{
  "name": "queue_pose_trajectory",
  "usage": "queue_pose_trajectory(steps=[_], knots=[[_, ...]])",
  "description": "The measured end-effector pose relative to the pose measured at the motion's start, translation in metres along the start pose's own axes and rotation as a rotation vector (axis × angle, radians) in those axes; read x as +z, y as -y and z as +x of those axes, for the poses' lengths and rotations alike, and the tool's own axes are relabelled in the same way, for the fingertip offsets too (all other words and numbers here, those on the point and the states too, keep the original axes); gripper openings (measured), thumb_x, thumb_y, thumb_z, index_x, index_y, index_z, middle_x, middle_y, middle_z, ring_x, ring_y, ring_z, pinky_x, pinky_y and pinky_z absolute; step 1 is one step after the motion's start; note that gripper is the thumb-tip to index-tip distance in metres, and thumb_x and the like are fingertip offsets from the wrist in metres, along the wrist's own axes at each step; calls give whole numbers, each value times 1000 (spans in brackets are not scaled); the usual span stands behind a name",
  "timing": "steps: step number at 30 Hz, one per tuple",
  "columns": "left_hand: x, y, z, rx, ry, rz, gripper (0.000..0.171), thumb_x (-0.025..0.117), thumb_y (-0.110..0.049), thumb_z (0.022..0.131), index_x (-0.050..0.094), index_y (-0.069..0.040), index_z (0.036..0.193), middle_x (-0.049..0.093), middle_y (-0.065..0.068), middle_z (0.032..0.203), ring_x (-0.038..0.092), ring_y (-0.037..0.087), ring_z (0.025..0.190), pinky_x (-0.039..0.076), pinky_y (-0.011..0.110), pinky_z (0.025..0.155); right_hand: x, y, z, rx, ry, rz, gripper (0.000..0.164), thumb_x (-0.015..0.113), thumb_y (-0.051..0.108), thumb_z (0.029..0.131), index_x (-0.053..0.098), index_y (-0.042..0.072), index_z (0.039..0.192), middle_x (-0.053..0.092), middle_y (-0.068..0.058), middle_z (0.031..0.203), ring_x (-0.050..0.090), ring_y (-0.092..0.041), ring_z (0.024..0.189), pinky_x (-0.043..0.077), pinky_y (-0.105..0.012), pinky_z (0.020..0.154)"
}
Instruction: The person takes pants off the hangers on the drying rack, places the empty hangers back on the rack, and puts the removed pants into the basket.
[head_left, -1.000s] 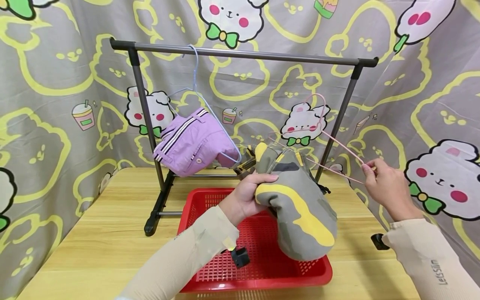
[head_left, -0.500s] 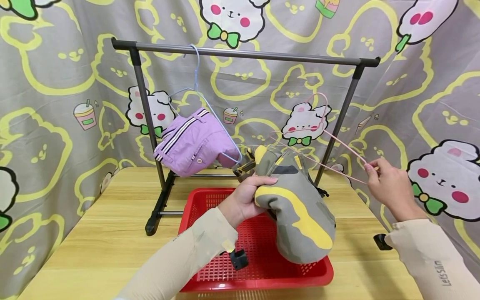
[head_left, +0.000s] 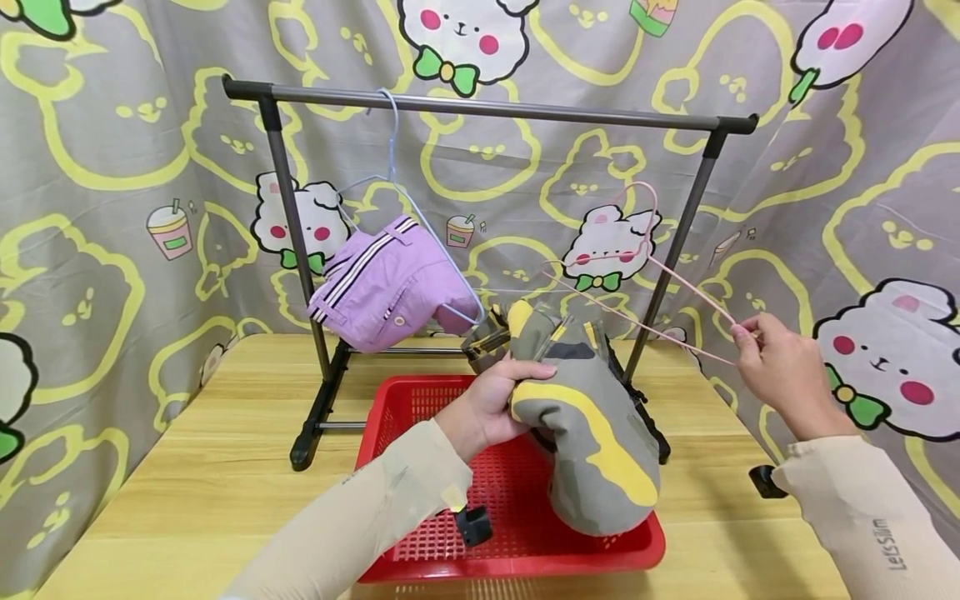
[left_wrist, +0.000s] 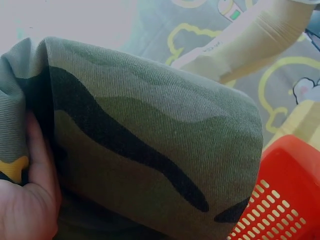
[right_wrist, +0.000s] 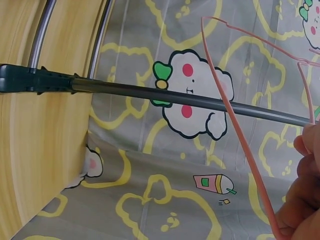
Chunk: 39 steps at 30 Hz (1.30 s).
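The camouflage garment (head_left: 600, 454) hangs bunched from the left hand (head_left: 495, 400), over the right part of the red basket (head_left: 510, 570); I can't tell whether its low end touches the basket. That hand grips a fold, thumb across the cloth and fingers tucked in. The right hand (head_left: 776, 367) pinches the pink hanger (right_wrist: 242, 135) at one end, fingertips closed on the thin wire, and no cloth is on it.

What worries me is that one-ended hold: the hanger could twist if its far corner snags on the cloth. The garment's heavy lower end might also drag the fold loose from the left hand and drop into the basket.

The rack (head_left: 525, 109) stands behind, its right post crossing behind the hanger, so a careless swing could knock it. To the left, the purple shorts (head_left: 390, 287) sit tilted on a blue hanger (head_left: 392, 137) hooked on the bar; a bump might make them slip. The wooden table (head_left: 187, 442) carries it all.
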<state>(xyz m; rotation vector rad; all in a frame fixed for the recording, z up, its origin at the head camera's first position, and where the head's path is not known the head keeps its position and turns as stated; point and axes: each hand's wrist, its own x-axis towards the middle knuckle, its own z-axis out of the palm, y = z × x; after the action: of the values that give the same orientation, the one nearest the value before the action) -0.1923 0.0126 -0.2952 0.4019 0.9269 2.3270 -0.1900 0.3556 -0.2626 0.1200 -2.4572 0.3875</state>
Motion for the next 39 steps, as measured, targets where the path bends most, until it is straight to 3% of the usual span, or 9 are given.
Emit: queue_pose_trajectory(steps=[11,22,31,39], knots=[[-3,3,-5,-18,-10,16,34,46,5,89,56,-17,113,61,2,109,63,15,92,52,29,81,-1,-1,0,11,15,3,20,49,14,100,56,-5,99,60,-21,76,46,-25,52,32,-34,44],[-6,6,-13,-57,-74,32,45,49,7,88,47,-18,126,58,5,116,63,18,95,53,31,81,1,-3,-2,37,46,-4,23,48,17,102,56,-4,101,60,-19,76,45,-25,52,32,-34,44],[-8,4,-17,-88,-64,48,45,50,6,89,47,-19,125,57,5,118,63,18,95,53,31,81,2,-6,-2,31,13,6,20,51,15,100,58,-4,99,62,-21,75,51,-29,55,35,-34,45],[-14,3,-19,-105,-58,70,55,49,7,89,38,-24,134,51,9,128,61,21,100,52,34,87,2,-7,-2,22,8,19,20,50,14,100,58,-5,99,62,-20,75,51,-28,55,35,-34,46]])
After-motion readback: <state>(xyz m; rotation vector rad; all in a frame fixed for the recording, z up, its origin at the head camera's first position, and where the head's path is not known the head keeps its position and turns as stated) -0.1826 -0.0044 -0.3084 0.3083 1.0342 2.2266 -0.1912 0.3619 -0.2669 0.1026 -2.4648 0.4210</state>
